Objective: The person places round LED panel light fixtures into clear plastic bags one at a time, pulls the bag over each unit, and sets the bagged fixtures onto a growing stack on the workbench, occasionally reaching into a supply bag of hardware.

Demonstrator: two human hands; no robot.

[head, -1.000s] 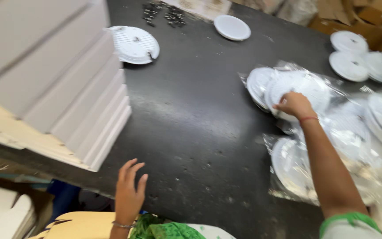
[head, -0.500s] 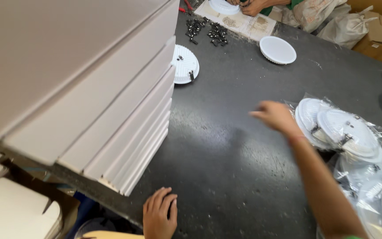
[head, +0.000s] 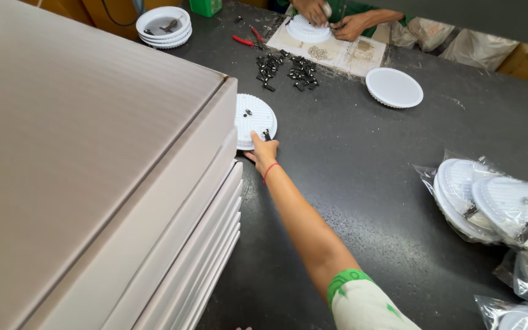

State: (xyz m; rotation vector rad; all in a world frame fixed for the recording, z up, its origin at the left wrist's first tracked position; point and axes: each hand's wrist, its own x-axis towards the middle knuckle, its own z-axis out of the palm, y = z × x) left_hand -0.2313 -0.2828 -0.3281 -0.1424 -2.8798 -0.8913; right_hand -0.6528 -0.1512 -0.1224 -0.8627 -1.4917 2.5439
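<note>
So the right hand point(head: 263, 148) is stretched way out across the dark worktable point(head: 362, 183), arm nearly straight, and its fingers are resting on the near rim of a round white ribbed disc point(head: 253, 113) that lies flat just past the fingertips, tucked up against the corner of the big stack of flat cardboard boxes point(head: 93, 183) on the hand's left. The hand looks loosely open, fingers laid on the edge rather than wrapped around anything, so it's touching, not really gripping. The disc is round, so no long axis to speak of, but there's a small dark clip point(head: 267, 134) on its rim right next to the fingertips. The left hand is basically out of shot, can't tell what it's doing, so the right is clearly the nearer one. Further out beyond the disc there's a scatter of small black clips point(head: 285, 68), red-handled pliers point(head: 244, 41) and another white disc point(head: 394, 87), and a co-worker's hands point(head: 331, 18) busy at the far edge. Off to the right of the arm sit bagged white discs point(head: 496, 205)
</note>
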